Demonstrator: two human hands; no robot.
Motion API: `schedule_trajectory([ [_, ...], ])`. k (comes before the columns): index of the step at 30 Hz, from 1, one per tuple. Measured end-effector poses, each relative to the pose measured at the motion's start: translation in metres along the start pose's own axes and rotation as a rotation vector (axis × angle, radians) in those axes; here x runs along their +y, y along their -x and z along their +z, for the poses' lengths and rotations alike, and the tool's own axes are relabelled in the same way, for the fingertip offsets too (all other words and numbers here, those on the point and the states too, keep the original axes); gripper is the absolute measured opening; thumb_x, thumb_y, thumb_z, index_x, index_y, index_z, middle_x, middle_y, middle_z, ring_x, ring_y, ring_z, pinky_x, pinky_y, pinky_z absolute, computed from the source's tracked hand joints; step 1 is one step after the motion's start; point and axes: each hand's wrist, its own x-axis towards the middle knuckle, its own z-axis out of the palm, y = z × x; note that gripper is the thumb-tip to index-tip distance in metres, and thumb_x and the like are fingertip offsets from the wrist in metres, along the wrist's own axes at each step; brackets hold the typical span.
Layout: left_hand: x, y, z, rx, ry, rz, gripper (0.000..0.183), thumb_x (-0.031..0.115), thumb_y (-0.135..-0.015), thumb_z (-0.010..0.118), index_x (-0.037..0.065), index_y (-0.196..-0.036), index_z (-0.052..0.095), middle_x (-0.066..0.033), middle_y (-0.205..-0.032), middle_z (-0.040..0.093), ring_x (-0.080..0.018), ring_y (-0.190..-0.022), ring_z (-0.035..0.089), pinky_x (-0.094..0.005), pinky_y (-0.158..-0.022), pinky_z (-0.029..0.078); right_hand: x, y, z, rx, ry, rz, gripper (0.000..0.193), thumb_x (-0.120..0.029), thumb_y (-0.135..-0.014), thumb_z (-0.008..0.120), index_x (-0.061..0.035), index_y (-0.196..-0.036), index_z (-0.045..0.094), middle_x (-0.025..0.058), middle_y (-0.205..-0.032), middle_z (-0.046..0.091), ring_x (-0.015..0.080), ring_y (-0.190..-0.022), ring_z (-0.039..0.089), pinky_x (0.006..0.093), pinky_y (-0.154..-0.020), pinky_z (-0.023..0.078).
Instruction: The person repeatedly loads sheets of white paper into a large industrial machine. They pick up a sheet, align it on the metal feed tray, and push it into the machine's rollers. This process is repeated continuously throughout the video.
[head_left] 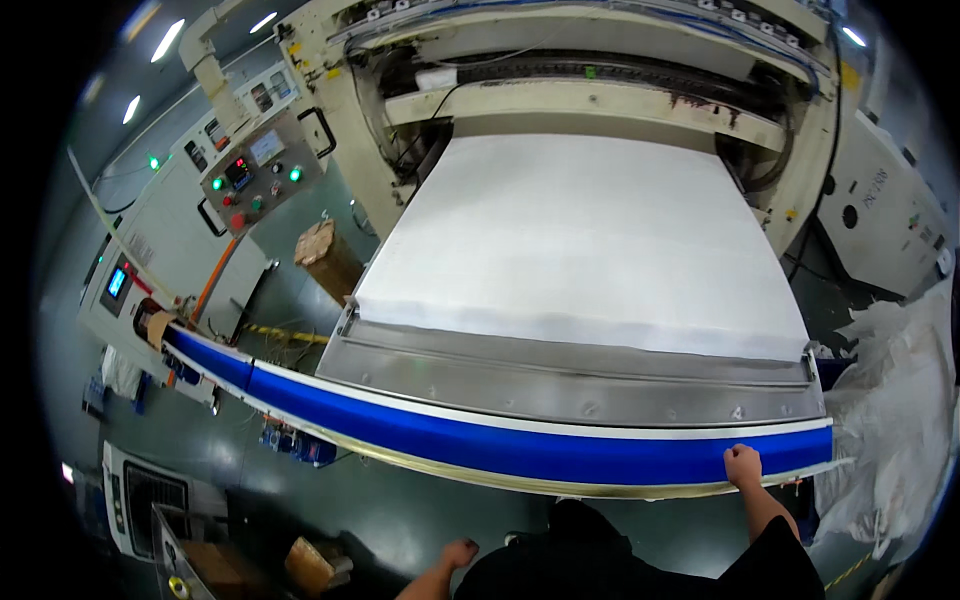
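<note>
A narrow blue conveyor belt (pixel 480 455) with pale edges runs crosswise in front of me. My right hand (pixel 743 466) is closed in a fist and rests on the belt near its right end; nothing shows in it. Lower down, my left hand (pixel 460 553) hangs beside my body, apart from the belt, its fingers curled with nothing visible in them. Beyond the belt lies a bare metal plate (pixel 560 390). A wide white sheet (pixel 590 240) slopes down to that plate from a large cream-coloured machine (pixel 600 105).
To the left stands a control panel (pixel 262 175) with lit green buttons. A brown cardboard-like block (pixel 328 262) is beside the machine. Crumpled translucent plastic sheeting (pixel 890 420) heaps at the right. Behind the left hand, a carton (pixel 310 565) sits on the green floor.
</note>
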Motion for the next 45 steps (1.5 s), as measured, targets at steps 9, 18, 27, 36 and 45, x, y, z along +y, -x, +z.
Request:
schedule_trajectory([
  [9,0.091,0.029,-0.134,0.399,0.287,-0.562,0.029,0.024,-0.081,0.048,0.010,-0.103,0.061,-0.0152,-0.103,0.061,-0.0352,-0.096,0.057,-0.0437,-0.082,0.045,0.011,-0.004,-0.002,-0.246,0.119,0.074,0.023,-0.024,-0.076,0.056,-0.0032,-0.081,0.064,0.0175,-0.081,0.064,0.0351,-0.078,0.061,0.0417,-0.069,0.049],
  [18,0.073,0.066,-0.292,1.737,0.204,-0.445,0.019,-0.001,-0.082,0.050,0.001,-0.100,0.056,-0.0138,-0.093,0.056,-0.0286,-0.086,0.057,-0.0333,-0.076,0.046,0.007,-0.014,0.000,-0.468,0.331,-0.010,0.022,-0.024,-0.076,0.055,-0.0046,-0.082,0.065,0.0179,-0.084,0.064,0.0342,-0.080,0.061,0.0412,-0.072,0.049],
  [27,0.073,-0.058,-0.430,1.300,0.252,-0.001,0.026,0.004,-0.076,0.056,0.005,-0.102,0.056,-0.0152,-0.100,0.057,-0.0307,-0.090,0.055,-0.0347,-0.080,0.044,-0.158,-0.029,0.051,-0.362,0.080,-0.312,0.023,-0.025,-0.078,0.055,-0.0045,-0.082,0.064,0.0162,-0.074,0.063,0.0326,-0.071,0.062,0.0418,-0.067,0.048],
  [36,0.047,-0.173,-0.455,1.150,-0.204,0.091,0.036,0.020,-0.081,0.054,0.005,-0.113,0.051,-0.0122,-0.120,0.050,-0.0308,-0.114,0.045,-0.0443,-0.098,0.032,-0.438,-0.032,0.117,-0.518,-0.053,-0.733,0.022,-0.027,-0.082,0.052,-0.0076,-0.087,0.060,0.0169,-0.080,0.060,0.0351,-0.077,0.058,0.0440,-0.066,0.046],
  [45,0.044,-0.178,-0.457,1.090,-0.081,0.088,0.038,0.022,-0.081,0.054,0.005,-0.115,0.050,-0.0117,-0.124,0.047,-0.0287,-0.118,0.042,-0.0430,-0.101,0.029,-0.685,-0.070,0.179,-0.550,-0.259,-0.937,0.019,-0.024,-0.081,0.053,-0.0064,-0.084,0.059,0.0128,-0.078,0.062,0.0313,-0.074,0.059,0.0399,-0.065,0.046],
])
